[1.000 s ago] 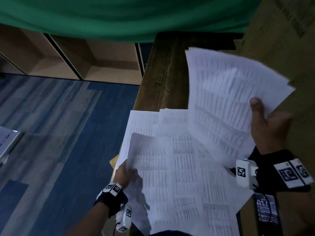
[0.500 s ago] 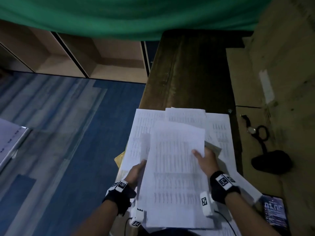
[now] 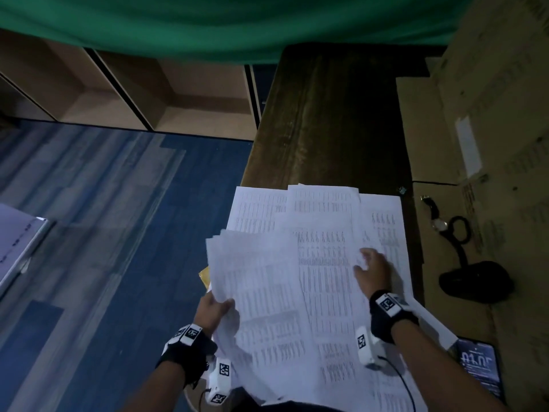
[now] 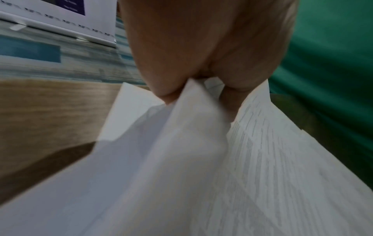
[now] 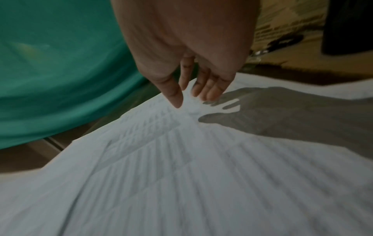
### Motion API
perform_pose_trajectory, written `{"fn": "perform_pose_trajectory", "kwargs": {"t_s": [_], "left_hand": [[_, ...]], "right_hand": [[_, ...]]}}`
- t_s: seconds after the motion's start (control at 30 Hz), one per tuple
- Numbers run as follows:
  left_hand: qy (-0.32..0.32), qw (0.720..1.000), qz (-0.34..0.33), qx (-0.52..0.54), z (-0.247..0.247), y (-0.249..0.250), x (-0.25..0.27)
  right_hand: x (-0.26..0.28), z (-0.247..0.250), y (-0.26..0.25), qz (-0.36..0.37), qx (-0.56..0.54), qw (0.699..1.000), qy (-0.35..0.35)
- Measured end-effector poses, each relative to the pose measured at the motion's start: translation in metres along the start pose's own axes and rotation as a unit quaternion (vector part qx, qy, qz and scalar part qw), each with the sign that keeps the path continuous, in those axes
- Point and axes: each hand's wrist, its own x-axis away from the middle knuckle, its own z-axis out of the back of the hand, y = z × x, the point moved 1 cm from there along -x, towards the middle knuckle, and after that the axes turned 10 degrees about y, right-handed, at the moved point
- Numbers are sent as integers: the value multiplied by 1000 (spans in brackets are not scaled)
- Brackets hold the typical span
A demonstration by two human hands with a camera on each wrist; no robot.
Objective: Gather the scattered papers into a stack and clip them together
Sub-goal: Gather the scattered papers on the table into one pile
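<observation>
**Loose sheets, half gathered**

A fanned bundle of papers (image 3: pixel 261 281) is pinched at its near-left edge by the left hand (image 3: pixel 212 312). More sheets (image 3: pixel 326 263) lie spread on the table (image 3: pixel 326 114); the right hand (image 3: pixel 372 270) hovers over them, fingers spread. Light, limp and slippery, judged best gripped by the edges, then squared up. No clip is identified.

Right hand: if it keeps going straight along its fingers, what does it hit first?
Probably the loose printed sheets right under its fingertips. The right hand is open and angled down at them; whether it already touches is unclear.
</observation>
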Motion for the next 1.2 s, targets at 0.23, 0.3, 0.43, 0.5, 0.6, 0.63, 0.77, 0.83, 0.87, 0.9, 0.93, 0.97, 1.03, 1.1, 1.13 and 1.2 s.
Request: {"fn": "perform_pose_trajectory", "kwargs": {"t_s": [0.23, 0.3, 0.43, 0.5, 0.6, 0.63, 0.77, 0.83, 0.87, 0.9, 0.93, 0.97, 1.03, 1.1, 1.13, 1.2], "left_hand": [[-5, 999, 39, 25, 6, -14, 5], [-3, 999, 43, 28, 5, -14, 4], [-13, 999, 42, 27, 7, -15, 2], [-15, 999, 42, 29, 7, -12, 4], [-14, 998, 48, 35, 6, -10, 7], [-14, 998, 53, 39, 6, -11, 6], [-16, 996, 71, 58, 7, -16, 1], [-21, 995, 74, 58, 8, -17, 0], [-22, 996, 71, 59, 8, -18, 0], [-21, 996, 69, 60, 9, -19, -1], [-22, 995, 69, 61, 9, -18, 0], [-22, 996, 69, 59, 10, -17, 1], [-23, 997, 62, 43, 9, -15, 3], [-21, 998, 55, 24, 8, -14, 5], [-15, 999, 50, 11, 8, -15, 4], [-5, 999, 42, -13, 7, -15, 3]], "right_hand": [[-19, 10, 12, 47, 205, 974, -86], [-16, 4, 12, 69, 234, 965, -98], [-14, -6, 5, 67, 287, 951, -89], [-14, -10, 2, 81, 307, 945, -74], [-15, -13, -1, 79, 277, 955, -73], [-15, -14, -2, 77, 259, 960, -76], [-18, -21, -3, 54, 220, 968, -104], [-19, -20, -6, 50, 242, 964, -100], [-20, -20, -8, 51, 256, 961, -91], [-21, -19, -9, 50, 260, 961, -84], [-22, -18, -9, 49, 257, 962, -81], [-24, -19, -7, 50, 260, 961, -84], [-31, -19, -1, 54, 294, 950, -96], [-39, -18, 4, 49, 307, 946, -88], [-44, -18, 5, 47, 299, 950, -81], [-54, -18, 3, 59, 285, 953, -78]]}}
